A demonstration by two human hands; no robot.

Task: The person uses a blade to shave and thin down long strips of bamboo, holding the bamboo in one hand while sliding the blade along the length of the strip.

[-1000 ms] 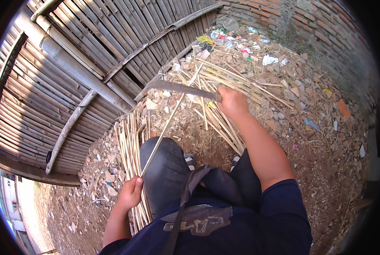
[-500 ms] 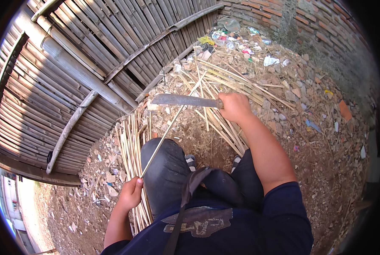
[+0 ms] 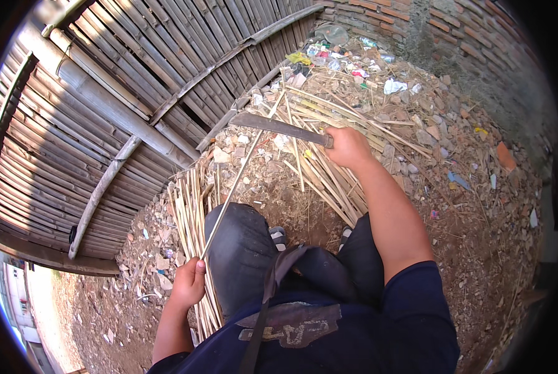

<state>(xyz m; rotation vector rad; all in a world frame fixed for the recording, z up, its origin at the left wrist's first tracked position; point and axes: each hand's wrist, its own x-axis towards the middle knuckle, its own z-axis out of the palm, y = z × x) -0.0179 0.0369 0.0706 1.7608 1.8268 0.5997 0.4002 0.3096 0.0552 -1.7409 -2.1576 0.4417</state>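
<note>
My right hand is closed around the handle of a machete, its long dark blade reaching leftward and slightly up. A thin pale bamboo strip runs from my left hand up past my knee, slanting to the right. My left fingers pinch the strip's lower end. The blade crosses the strip near its upper part; whether the two touch I cannot tell. Beside my left knee lies a bundle of split bamboo strips, close to my left hand. Another heap of strips spreads on the ground below the machete.
A bamboo wall with thick poles rises on the left. A brick wall stands at the far right. Rubble covers the ground, with scattered plastic litter in the far corner. My bent legs frame the bare soil between my feet.
The machete's tip has swung up and slightly right, tilting the blade, and my right hand has shifted slightly up. The strip has tilted a little steeper. My left hand stays nearly in place.
</note>
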